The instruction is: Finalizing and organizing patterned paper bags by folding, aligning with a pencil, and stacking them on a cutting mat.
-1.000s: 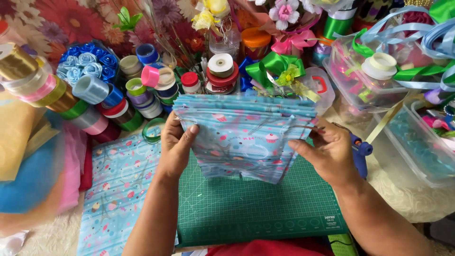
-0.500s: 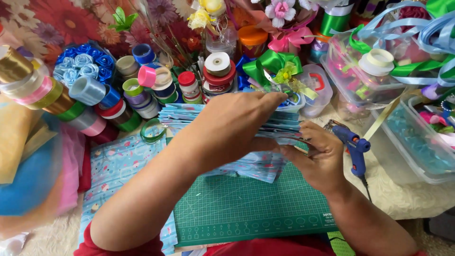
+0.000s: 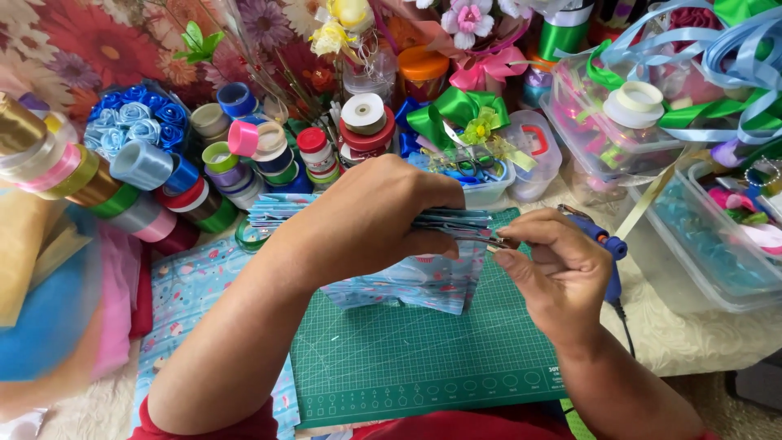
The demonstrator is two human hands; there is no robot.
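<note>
A light blue patterned paper, folded into pleats, hangs over the green cutting mat. My left hand reaches across from the left and clamps the top of the pleated stack. My right hand pinches the right end of the same stack between thumb and fingers. The upper folds are hidden under my left hand.
Many ribbon spools crowd the left and back. A blue glue gun lies right of the mat. Clear plastic boxes with ribbons stand at right. More blue patterned paper lies left of the mat, beside fabric.
The paper, held spread open a second ago, is now gathered into a tight pleated stack. My left hand has crossed over it to press the folds; my right hand shifted to its right end.
</note>
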